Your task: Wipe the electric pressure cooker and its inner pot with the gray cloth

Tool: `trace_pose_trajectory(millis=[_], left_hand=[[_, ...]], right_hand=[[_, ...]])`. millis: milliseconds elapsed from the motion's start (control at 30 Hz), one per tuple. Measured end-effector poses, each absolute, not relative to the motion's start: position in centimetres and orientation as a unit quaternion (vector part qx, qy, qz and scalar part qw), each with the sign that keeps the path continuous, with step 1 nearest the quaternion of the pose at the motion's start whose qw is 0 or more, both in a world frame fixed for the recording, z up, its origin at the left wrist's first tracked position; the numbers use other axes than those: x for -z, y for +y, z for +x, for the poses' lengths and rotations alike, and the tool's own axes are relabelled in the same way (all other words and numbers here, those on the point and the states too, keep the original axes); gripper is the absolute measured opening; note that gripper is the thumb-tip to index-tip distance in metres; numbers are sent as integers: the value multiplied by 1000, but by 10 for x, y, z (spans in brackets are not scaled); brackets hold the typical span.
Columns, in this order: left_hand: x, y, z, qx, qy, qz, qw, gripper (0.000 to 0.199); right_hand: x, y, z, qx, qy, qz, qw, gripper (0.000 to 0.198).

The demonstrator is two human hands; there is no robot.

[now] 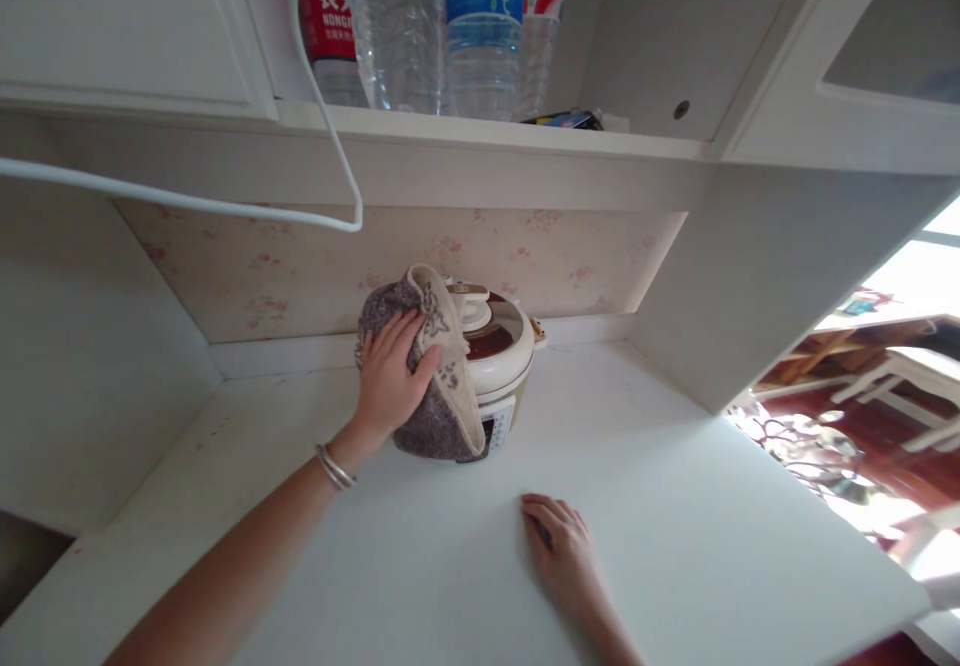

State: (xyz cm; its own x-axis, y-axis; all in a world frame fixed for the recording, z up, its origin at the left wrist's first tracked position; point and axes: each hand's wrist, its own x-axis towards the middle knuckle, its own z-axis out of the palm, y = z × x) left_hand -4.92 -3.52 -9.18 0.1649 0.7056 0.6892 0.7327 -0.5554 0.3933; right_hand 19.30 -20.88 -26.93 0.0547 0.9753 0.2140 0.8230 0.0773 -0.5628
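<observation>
A white and brown electric pressure cooker [501, 366] stands on the white counter near the back wall, its control panel facing forward. A grey and cream patterned towel [439, 421] drapes over its left side, hiding part of the lid and body. My left hand [394, 371] presses on the towel against the cooker, thumb apart from the fingers and cloth gathered under them. To the front right of the cooker, my right hand [559, 546] rests on the counter, fingers loosely bent and a small gap beside the thumb. Nothing shows in it.
Overhead, a shelf [480, 134] holds several plastic bottles [484, 36] and small dark items [566, 120]. A white bent rod [225, 208] juts out in front at upper left. Side panels [765, 276] flank the white counter [420, 566]. A white stool [919, 376] stands beyond at right.
</observation>
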Motion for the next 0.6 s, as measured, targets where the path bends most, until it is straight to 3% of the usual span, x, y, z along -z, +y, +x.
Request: trace_pose_trajectory(millis=[133, 333, 467, 600], left_hand=[[166, -63, -55, 504, -420, -751, 80, 60], [244, -85, -63, 401, -404, -819, 72, 28], [218, -77, -68, 381, -383, -836, 100, 31], [134, -55, -63, 375, -341, -853, 126, 45]], right_hand=[[269, -209, 193, -128, -677, -665, 288, 31], [269, -210, 193, -125, -681, -662, 287, 30], [269, -210, 192, -124, -681, -663, 287, 30], [266, -210, 191, -121, -681, -662, 289, 30]])
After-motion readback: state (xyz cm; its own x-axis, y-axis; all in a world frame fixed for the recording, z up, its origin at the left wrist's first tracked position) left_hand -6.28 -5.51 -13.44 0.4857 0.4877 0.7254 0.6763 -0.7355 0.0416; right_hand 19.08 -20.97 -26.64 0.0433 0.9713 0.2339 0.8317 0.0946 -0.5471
